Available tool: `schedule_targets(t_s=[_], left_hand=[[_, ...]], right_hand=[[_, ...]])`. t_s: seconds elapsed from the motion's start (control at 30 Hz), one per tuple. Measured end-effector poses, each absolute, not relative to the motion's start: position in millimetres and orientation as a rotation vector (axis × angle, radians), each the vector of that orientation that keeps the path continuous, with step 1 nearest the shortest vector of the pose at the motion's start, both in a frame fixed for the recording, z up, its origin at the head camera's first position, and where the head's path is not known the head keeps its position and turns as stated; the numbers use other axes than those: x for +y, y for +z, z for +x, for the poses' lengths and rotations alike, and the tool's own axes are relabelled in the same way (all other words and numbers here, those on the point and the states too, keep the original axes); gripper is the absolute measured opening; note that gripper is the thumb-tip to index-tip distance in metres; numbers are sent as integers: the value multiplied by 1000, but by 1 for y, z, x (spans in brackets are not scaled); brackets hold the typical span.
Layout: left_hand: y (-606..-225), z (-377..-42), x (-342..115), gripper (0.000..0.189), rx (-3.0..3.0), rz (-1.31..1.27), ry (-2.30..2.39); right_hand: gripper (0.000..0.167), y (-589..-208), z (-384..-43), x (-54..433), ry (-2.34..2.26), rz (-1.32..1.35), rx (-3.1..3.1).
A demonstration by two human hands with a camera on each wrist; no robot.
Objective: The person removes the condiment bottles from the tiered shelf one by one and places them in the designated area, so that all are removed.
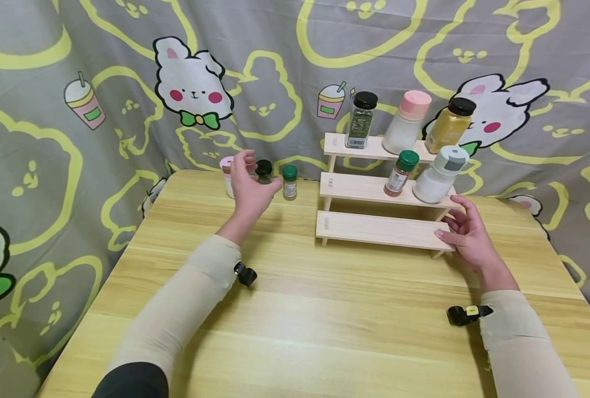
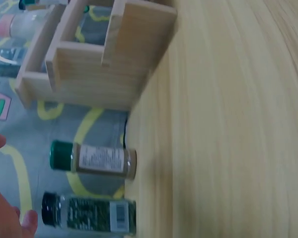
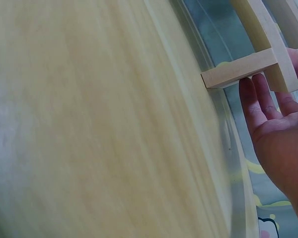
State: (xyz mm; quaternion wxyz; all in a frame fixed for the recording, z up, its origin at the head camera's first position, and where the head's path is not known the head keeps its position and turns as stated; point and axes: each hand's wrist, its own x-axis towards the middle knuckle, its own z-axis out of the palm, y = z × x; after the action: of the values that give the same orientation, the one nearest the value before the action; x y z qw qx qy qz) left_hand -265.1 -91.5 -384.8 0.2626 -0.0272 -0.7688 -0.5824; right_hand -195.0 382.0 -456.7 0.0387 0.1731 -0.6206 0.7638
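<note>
My left hand is spread, thumb and fingers apart, in front of a small group of spice jars at the back of the table. It partly hides the black-capped herb jar and a pink-capped jar. A green-capped jar stands just right of the thumb. At the other side, my right hand grips the right end of a three-tier wooden rack. Its thumb lies on the lowest shelf, and in the right wrist view its fingertips press against the rack's leg.
On the top shelf stand a herb jar, a pink-capped shaker and a yellow jar. The middle shelf bears a green-capped jar and a white-lidded shaker. A patterned curtain hangs behind the table.
</note>
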Motion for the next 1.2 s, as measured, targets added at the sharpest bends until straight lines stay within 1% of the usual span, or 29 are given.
schedule_targets(t_s=[0.4,0.73,0.93,1.2], left_hand=[[-374,-264,-46,77,-2064,-205,-1618],[-369,-259,-11,78,-2100,-255,-1642],[-364,-257,5,76,-2117,-357,-1637],[-362,-257,27,78,-2174,-491,-1669]], right_hand=[[88,-457,-196,384,2352,521,-1909],[88,-456,-194,381,2334,525,-1923],[88,-455,-194,381,2332,522,-1921],[88,-456,-194,382,2334,511,-1919]])
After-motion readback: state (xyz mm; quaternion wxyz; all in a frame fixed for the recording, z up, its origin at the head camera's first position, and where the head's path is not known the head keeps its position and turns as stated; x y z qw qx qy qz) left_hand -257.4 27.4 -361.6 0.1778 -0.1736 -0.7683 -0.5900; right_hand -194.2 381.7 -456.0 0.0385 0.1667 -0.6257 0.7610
